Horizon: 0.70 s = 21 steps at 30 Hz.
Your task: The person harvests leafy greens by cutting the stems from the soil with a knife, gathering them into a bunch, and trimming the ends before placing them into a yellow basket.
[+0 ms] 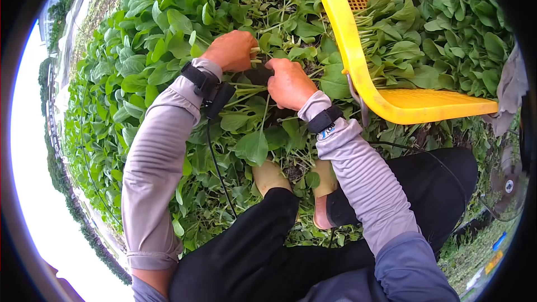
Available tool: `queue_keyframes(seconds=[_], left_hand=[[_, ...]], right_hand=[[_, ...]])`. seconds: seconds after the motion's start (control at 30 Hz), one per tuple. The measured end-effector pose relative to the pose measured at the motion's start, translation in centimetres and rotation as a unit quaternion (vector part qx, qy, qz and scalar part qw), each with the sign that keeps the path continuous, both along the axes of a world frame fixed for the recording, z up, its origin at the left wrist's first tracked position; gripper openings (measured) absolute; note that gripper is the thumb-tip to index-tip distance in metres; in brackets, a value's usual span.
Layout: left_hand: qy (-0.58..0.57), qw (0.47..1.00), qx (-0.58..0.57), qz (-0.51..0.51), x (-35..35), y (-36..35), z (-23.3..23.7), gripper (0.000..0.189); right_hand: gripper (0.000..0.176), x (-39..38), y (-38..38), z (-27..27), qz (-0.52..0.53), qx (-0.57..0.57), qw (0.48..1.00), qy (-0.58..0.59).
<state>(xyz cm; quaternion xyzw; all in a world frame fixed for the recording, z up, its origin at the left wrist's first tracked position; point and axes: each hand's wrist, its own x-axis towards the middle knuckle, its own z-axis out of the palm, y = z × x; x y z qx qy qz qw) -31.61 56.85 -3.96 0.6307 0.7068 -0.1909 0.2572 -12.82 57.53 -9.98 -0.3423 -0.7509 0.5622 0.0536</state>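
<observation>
My left hand [232, 50] is closed around a small bunch of leafy greens, whose pale cut-looking stems [255, 55] poke out on the right of the fist. Just to its right and slightly lower, my right hand [290, 83] has its fingers curled in, with thumb and forefinger near the stems; what is in it, if anything, is hidden. A single broad leaf [251, 146] hangs on a long stem below the two hands. Both hands are low among the growing leafy plants [151, 50].
A yellow plastic crate [358, 50] stands at my right, holding bunched greens [442, 33]. My feet and yellowish boots [270, 178] are among the plants below my hands. A black cable [215, 162] runs down from the left wrist strap [198, 80]. A wheel [508, 185] shows at the far right.
</observation>
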Motion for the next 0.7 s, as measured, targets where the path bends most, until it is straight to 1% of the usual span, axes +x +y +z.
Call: queue_keyframes(seconds=[0.03, 0.1, 0.17, 0.23, 0.3, 0.37, 0.4, 0.43, 0.5, 0.53, 0.63, 0.7], left_hand=[[-0.001, 1.0, -0.001, 0.001, -0.6, 0.1, -0.2, 0.024], [-0.075, 0.99, 0.107, 0.054, -2.0, 0.2, 0.1, 0.026], [-0.081, 0.988, 0.114, 0.07, -2.5, 0.5, 0.2, 0.026], [-0.044, 0.99, 0.115, 0.068, -2.8, 0.5, -0.7, 0.026], [-0.022, 0.994, 0.098, 0.051, -3.0, 0.4, -1.9, 0.025], [0.048, 0.995, 0.087, 0.026, -3.2, 0.2, -3.1, 0.027], [0.055, 0.997, 0.048, 0.035, -2.6, 0.4, -2.3, 0.027], [0.054, 0.997, 0.046, 0.036, -2.5, 0.3, -2.5, 0.027], [0.097, 0.995, -0.007, 0.019, -2.7, 0.1, -3.0, 0.026], [0.098, 0.995, -0.007, 0.021, -3.0, -0.2, -3.4, 0.026], [0.098, 0.995, 0.018, 0.03, -3.1, -0.5, -3.5, 0.025], [0.077, 0.996, 0.011, 0.032, -3.1, -0.2, -2.8, 0.023]], right_hand=[[0.043, 0.4, -0.1, -0.5, 0.001, -0.001, 1.0, -0.001], [0.037, 0.6, -0.4, -1.1, -0.119, 0.022, 0.987, 0.104], [0.038, 0.2, -0.1, -1.1, -0.133, 0.008, 0.985, 0.112], [0.044, -0.8, 0.3, -1.5, -0.095, 0.022, 0.988, 0.119], [0.044, -1.8, 0.4, -1.7, -0.088, 0.013, 0.989, 0.116], [0.033, -2.6, 0.7, -1.9, -0.073, 0.038, 0.994, 0.076], [0.028, -2.8, 0.8, -1.9, -0.066, 0.051, 0.995, 0.056], [0.028, -3.0, 0.9, -2.0, -0.064, 0.05, 0.995, 0.055], [0.025, -3.4, 1.1, -2.2, -0.046, 0.025, 0.998, 0.024], [0.025, -3.8, 1.2, -2.4, -0.044, 0.026, 0.998, 0.025], [0.023, -5.2, 1.5, -2.7, -0.039, -0.005, 0.999, 0.007], [0.022, -5.7, 2.1, -2.7, -0.001, -0.124, 0.991, -0.055]])
